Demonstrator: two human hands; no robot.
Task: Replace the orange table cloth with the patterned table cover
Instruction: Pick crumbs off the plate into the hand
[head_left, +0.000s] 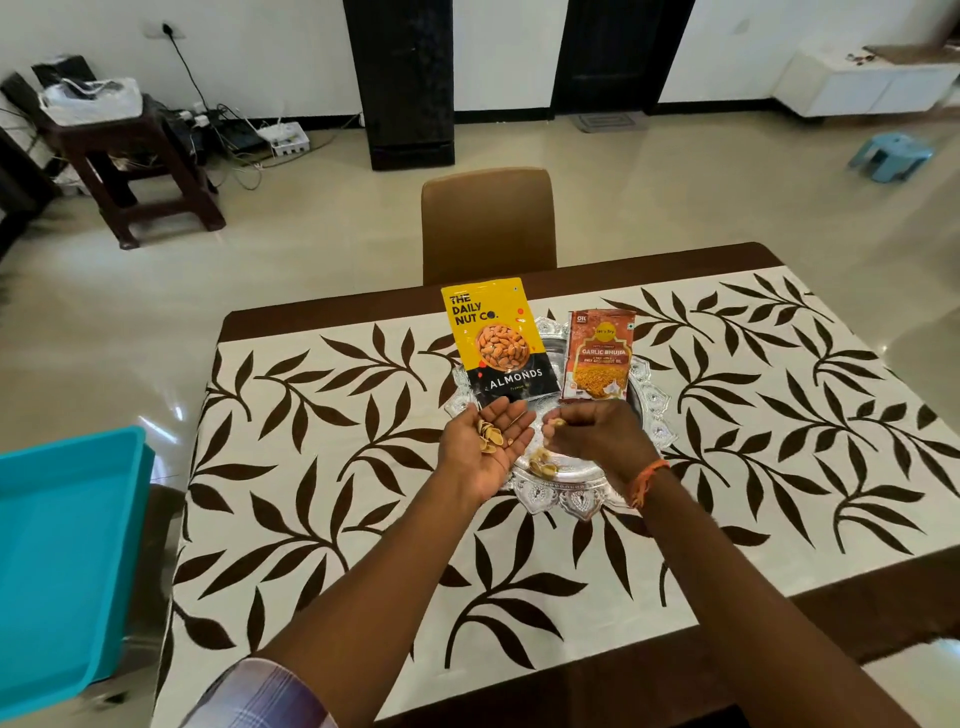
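The patterned table cover (322, 467), cream with dark brown leaves, lies spread over the brown table (675, 262). No orange cloth is in view. On it at the centre rests a silver tray (655, 410) with a yellow almonds packet (491, 343) and an orange garlic bhujia packet (600, 356) standing in it. My left hand (485, 447) is held palm up over the tray's near left rim and cups several pale nut shells (490, 437). My right hand (597, 434) hovers over the tray, fingertips pinched on one shell. More shells (543, 464) lie in the tray.
A brown chair (488, 223) stands at the table's far side. A turquoise plastic tray (62, 561) sits on a seat at the left. Beyond are a dark stool (140, 161) with cables, a black cabinet (402, 83) and a small blue stool (891, 153).
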